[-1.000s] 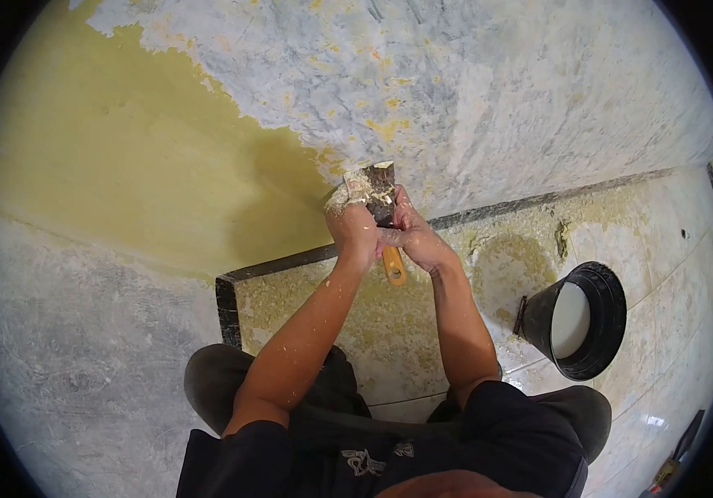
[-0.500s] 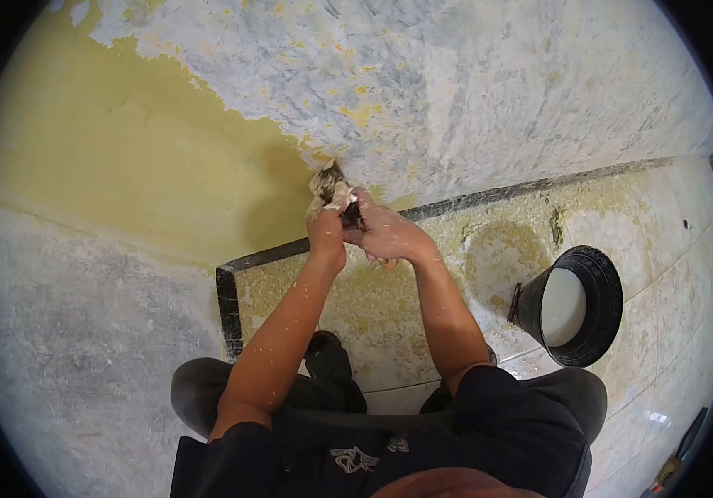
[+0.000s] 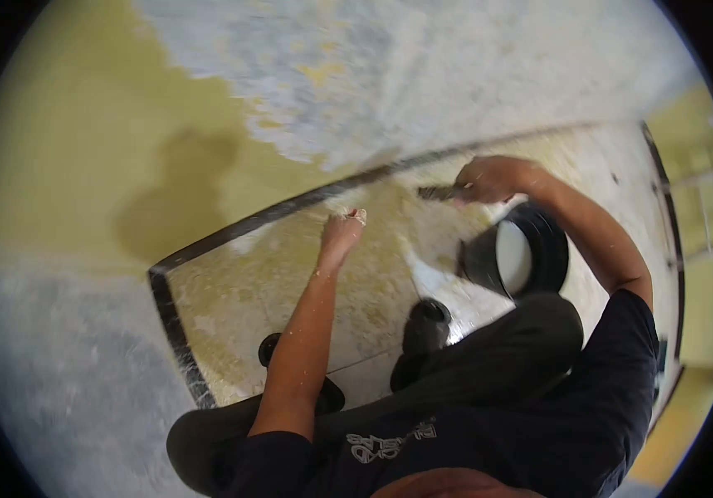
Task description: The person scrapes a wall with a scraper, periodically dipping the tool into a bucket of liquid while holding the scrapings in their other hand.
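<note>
My right hand (image 3: 493, 179) is closed on a dark flat tool (image 3: 439, 193), held over the floor just above the black bucket (image 3: 554, 249). Whitish liquid (image 3: 512, 256) shows inside the bucket. My left hand (image 3: 344, 235) is a closed fist over the floor, with pale residue on its fingers; what it holds, if anything, is hidden. The two hands are apart. Beyond them rises the wall, part yellow paint (image 3: 66, 149), part bare whitish surface (image 3: 456, 66).
A dark border strip (image 3: 290, 202) runs along the wall's foot. Yellowish flakes and wet patches cover the floor tiles (image 3: 290, 274). My knees and shoes are below my hands. A pale rack-like frame (image 3: 697, 178) stands at the far right.
My hands have separated. The right has moved right, carrying the dark tool to near the bucket; the left has dropped slightly from the wall. The view has shifted to the right.
</note>
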### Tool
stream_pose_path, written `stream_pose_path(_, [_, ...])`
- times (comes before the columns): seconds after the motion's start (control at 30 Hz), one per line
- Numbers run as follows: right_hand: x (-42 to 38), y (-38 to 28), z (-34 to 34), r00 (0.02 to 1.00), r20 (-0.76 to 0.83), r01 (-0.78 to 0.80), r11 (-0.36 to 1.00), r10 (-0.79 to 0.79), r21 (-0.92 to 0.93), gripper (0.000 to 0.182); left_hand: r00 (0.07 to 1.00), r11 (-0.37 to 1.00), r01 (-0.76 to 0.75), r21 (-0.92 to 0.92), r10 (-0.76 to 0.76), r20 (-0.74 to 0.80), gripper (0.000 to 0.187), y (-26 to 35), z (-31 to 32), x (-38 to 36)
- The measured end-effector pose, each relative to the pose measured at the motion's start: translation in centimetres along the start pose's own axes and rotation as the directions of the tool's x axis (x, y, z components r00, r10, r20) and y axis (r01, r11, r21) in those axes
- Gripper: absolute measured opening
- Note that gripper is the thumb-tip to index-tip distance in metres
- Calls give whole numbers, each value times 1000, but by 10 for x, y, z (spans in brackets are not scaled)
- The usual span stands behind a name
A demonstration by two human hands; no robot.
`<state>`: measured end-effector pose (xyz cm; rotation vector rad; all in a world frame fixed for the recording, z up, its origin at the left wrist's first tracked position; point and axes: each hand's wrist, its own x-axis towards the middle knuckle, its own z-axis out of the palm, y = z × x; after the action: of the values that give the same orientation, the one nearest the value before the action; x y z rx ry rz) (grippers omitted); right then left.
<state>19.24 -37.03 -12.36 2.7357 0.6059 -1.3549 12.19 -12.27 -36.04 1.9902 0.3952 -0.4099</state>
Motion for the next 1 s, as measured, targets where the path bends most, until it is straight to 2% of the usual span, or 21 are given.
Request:
stream_pose_path(0.03, [-22, 29, 10, 998, -10, -61, 989, 63, 134, 37, 994, 994, -105, 33, 104, 30, 26, 17, 5, -12])
stream_pose_path(0.07, [-45, 51, 22, 979, 35, -204, 937, 203, 283, 30, 987, 992, -126, 34, 121, 102, 26, 24, 17, -14])
stream_pose_path(0.13, [-76, 85, 57, 935, -3, -339, 899, 354, 278, 32, 954, 957, -286, -45, 289, 85, 28, 37, 39, -15])
stream_pose_path(0.2, [-78, 111, 114, 850, -76, -482, 829, 521, 283, 31, 914, 925, -379, -37, 380, 144, 32, 70, 55, -32])
stream_pose_path(0.23, [-74, 110, 135, 821, -128, -516, 818, 557, 254, 27, 881, 895, -445, -37, 445, 159, 35, 85, 63, -41])
stream_pose_path(0.27, [-73, 112, 159, 832, -113, -476, 805, 542, 355, 24, 866, 886, -463, -26, 459, 201, 35, 97, 74, -50])
stream_pose_path(0.33, [-57, 129, 211, 829, -101, -537, 833, 550, 131, 24, 782, 814, -579, 59, 532, 325, 52, 120, 101, -68])
stream_pose_path(0.37, [-60, 117, 222, 811, -263, -530, 847, 522, 44, 25, 771, 808, -586, 56, 535, 346, 52, 126, 117, -75])
stream_pose_path(0.43, [-41, 120, 248, 741, -293, -607, 789, 604, 93, 23, 816, 842, -529, 106, 471, 336, 85, 144, 150, -86])
stream_pose_path(0.47, [-25, 129, 262, 722, -319, -617, 780, 614, 105, 23, 816, 882, -464, 86, 388, 430, 102, 152, 164, -89])
stream_pose_path(0.5, [-12, 138, 277, 723, -319, -618, 780, 613, 99, 23, 813, 880, -464, 102, 378, 443, 95, 152, 180, -88])
stream_pose_path(0.57, [8, 153, 291, 823, -248, -523, 852, 512, 25, 25, 821, 884, -453, 117, 363, 441, 88, 154, 194, -83])
stream_pose_path(0.6, [16, 159, 290, 831, -252, -510, 860, 497, 13, 25, 807, 882, -450, 141, 334, 487, 82, 154, 192, -81])
stream_pose_path(0.67, [29, 155, 279, 881, -37, -469, 880, 472, 75, 28, 811, 890, -418, 183, 274, 517, 77, 154, 188, -75])
stream_pose_path(0.73, [43, 153, 283, 920, 4, -392, 919, 392, 35, 30, 794, 845, -506, 173, 379, 475, 69, 149, 188, -80])
stream_pose_path(0.8, [58, 162, 309, 923, -140, -359, 933, 359, 28, 29, 832, 885, -441, 149, 341, 437, 70, 150, 183, -86])
stream_pose_path(0.93, [57, 160, 296, 948, -147, -302, 945, 283, -125, 27, 844, 900, -430, 74, 372, 388, 68, 133, 176, -93])
stream_pose_path(1.0, [50, 160, 295, 919, -311, -257, 966, 244, 1, 24, 848, 897, -438, 49, 395, 354, 67, 125, 173, -95])
